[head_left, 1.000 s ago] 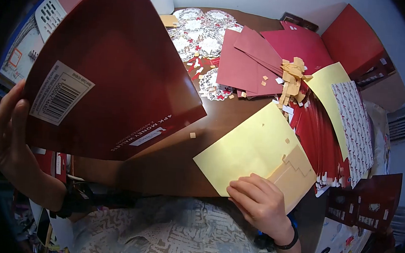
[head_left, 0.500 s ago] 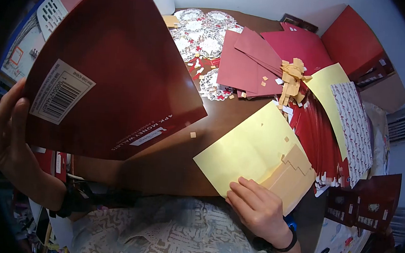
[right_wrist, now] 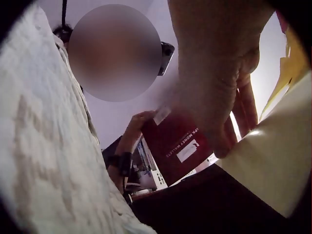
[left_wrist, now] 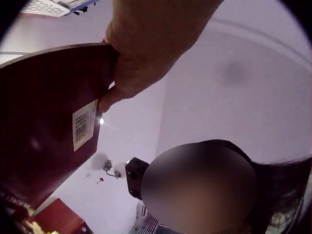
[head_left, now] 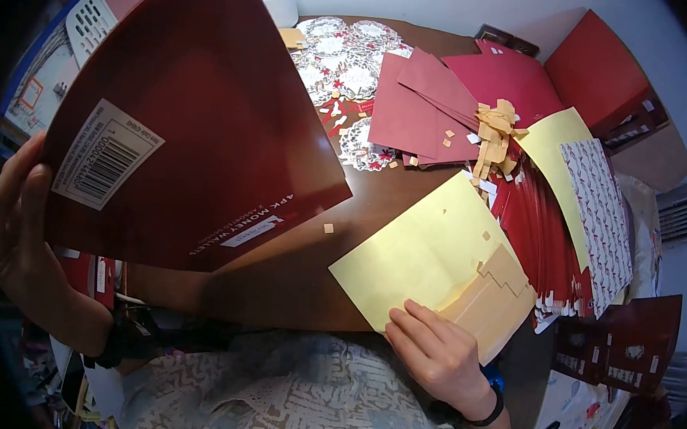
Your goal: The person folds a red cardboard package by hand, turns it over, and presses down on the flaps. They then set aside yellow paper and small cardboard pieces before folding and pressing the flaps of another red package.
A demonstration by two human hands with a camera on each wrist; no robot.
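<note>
At the left of the head view, my left hand (head_left: 23, 230) grips the edge of a large dark red card folder (head_left: 197, 122), thumb on its front face. The folder stands tilted up, with a white barcode label (head_left: 106, 155) and "4PK MONEY WALLETS" print. In the left wrist view the same hand (left_wrist: 146, 53) pinches the folder's edge near the label. My right hand (head_left: 442, 351) rests on the near edge of a yellow sheet (head_left: 405, 252), fingers fairly straight and thumb hidden. Beside it, a tan stepped-edge sticker sheet (head_left: 497, 307) lies on the yellow sheet, partly under the hand.
Pink-red envelopes (head_left: 408, 107) and crumpled tan strips (head_left: 494, 142) lie farther back. A fanned stack of red wallets (head_left: 543, 238) stands at right, beside a patterned sheet (head_left: 597, 226). Small tan squares (head_left: 328, 229) dot the brown table (head_left: 289, 291). Floral paper cutouts (head_left: 332, 52) lie behind.
The right hand has shifted slightly toward the body along the yellow sheet, uncovering more of the tan sticker sheet. The left hand and the red folder have hardly moved.
</note>
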